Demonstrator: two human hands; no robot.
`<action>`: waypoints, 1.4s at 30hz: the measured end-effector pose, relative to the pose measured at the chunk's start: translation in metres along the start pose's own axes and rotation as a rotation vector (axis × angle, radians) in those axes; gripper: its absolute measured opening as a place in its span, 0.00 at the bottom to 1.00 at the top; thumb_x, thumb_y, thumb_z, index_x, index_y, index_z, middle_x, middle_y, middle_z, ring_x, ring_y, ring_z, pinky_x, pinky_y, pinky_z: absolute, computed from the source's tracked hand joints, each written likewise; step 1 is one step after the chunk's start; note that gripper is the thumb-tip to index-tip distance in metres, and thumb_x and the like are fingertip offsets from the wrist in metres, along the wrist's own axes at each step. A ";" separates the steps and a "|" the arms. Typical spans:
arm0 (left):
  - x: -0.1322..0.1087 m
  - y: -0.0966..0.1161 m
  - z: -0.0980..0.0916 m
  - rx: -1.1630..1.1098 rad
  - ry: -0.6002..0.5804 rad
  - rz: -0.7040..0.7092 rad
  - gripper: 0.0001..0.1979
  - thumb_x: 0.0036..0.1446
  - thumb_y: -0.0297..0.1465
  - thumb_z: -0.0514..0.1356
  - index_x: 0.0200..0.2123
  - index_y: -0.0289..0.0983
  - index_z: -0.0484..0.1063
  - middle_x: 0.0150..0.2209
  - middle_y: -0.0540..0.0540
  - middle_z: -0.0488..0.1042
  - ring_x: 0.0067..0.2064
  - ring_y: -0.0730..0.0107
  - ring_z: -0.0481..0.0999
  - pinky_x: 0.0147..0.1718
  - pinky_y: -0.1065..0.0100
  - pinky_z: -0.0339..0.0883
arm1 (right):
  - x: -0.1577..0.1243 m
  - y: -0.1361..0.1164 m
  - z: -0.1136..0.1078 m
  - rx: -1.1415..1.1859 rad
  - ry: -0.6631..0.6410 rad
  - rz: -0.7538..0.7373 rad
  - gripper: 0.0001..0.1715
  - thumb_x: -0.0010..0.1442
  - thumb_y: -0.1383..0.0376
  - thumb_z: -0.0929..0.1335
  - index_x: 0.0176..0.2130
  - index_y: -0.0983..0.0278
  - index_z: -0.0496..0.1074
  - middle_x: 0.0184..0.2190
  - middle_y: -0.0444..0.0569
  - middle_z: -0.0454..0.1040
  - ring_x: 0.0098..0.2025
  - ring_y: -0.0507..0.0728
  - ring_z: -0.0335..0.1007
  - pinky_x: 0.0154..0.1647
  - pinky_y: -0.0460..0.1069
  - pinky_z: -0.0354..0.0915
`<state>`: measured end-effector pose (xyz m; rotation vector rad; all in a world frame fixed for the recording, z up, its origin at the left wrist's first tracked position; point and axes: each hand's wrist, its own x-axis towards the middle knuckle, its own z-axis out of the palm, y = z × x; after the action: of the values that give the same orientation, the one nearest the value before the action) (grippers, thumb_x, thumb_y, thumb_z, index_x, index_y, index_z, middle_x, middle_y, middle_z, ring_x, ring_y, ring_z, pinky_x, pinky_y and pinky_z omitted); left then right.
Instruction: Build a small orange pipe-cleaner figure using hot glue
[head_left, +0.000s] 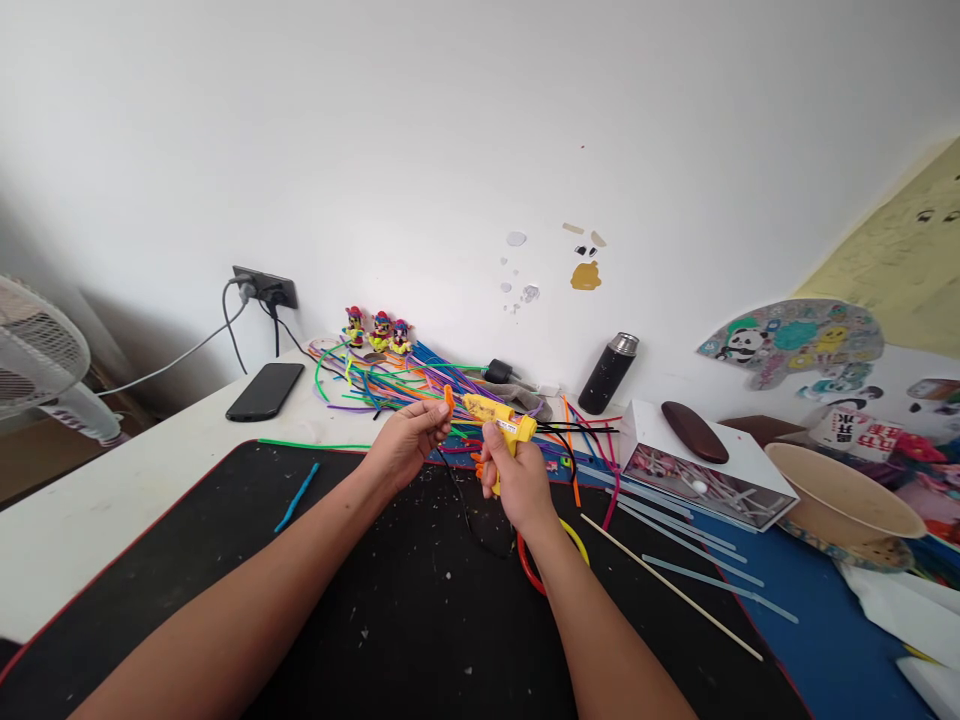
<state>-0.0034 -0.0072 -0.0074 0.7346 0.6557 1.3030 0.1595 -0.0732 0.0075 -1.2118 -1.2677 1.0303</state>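
My right hand [516, 478] is closed around the handle of a yellow hot glue gun [489, 411], whose nozzle points left. Just left of the nozzle, my left hand [411, 438] pinches a small orange piece [449, 394], which looks like bent pipe cleaner. The nozzle and the piece are close together; whether they touch I cannot tell. Both hands are raised over the far part of a black mat [390, 620]. Behind them spreads a pile of coloured pipe cleaners [390, 380]. My fingers hide part of the handle and of the orange piece.
On the left lie a blue pipe cleaner [297, 497] and a phone [265, 391]. Three small figures [381, 330] stand by the wall. To the right are a black flask [608, 374], a white box [675, 450], glue sticks [720, 578], a wooden stick [675, 590] and a bowl [847, 490].
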 end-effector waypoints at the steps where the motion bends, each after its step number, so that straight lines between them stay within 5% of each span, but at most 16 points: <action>1: 0.000 0.000 0.000 -0.001 0.001 0.000 0.20 0.35 0.35 0.82 0.27 0.33 0.79 0.25 0.49 0.74 0.27 0.75 0.72 0.28 0.74 0.65 | 0.000 0.000 0.000 -0.002 -0.003 -0.002 0.39 0.59 0.31 0.67 0.23 0.61 0.67 0.10 0.41 0.64 0.14 0.51 0.62 0.18 0.47 0.58; 42: 0.002 0.001 -0.003 0.001 -0.015 -0.010 0.18 0.37 0.35 0.82 0.26 0.32 0.79 0.25 0.48 0.74 0.26 0.76 0.71 0.26 0.75 0.64 | -0.001 -0.001 0.001 -0.051 0.003 -0.003 0.40 0.57 0.29 0.66 0.22 0.60 0.67 0.10 0.42 0.64 0.13 0.52 0.62 0.18 0.47 0.58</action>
<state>-0.0062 -0.0044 -0.0085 0.7406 0.6473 1.2869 0.1580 -0.0741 0.0079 -1.2493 -1.3006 0.9991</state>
